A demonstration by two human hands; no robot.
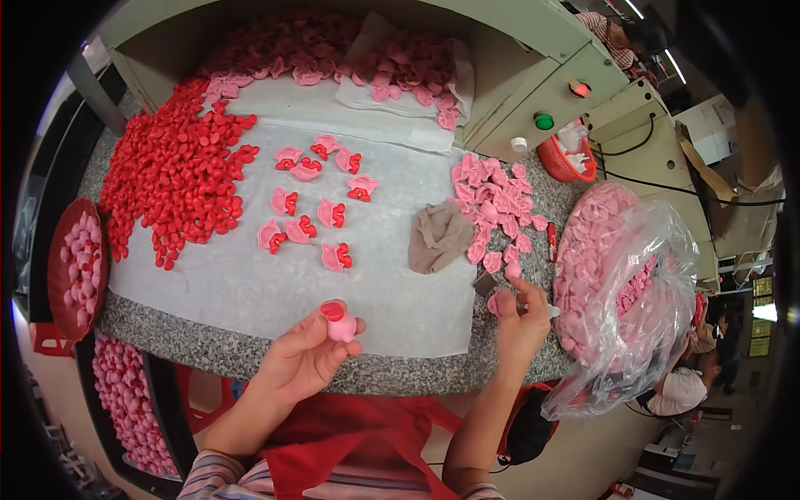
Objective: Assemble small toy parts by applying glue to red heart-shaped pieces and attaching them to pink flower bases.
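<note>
My left hand (304, 360) is closed on a small round pink plastic piece (342, 328) with a red part (332, 311) on top, pinched between thumb and fingers above the front edge of the white sheet. Over the granite tabletop, my right hand (525, 323) is curled. A small pink piece (494, 305) shows at its fingertips; whether it is gripped I cannot tell. A whitish tip (553, 312) sticks out on the hand's right side, its body hidden. Just beyond lie a dark square pad (484, 284) and loose pink pieces (492, 200).
On the white sheet (392, 317) lie several pink-and-red pieces (332, 212), a crumpled grey-brown cloth (440, 238) and a big red heap (171, 171). A red tray (62, 308) stands left, a plastic-covered pink pile (608, 275) right. A green-grey machine housing (533, 92) frames the back.
</note>
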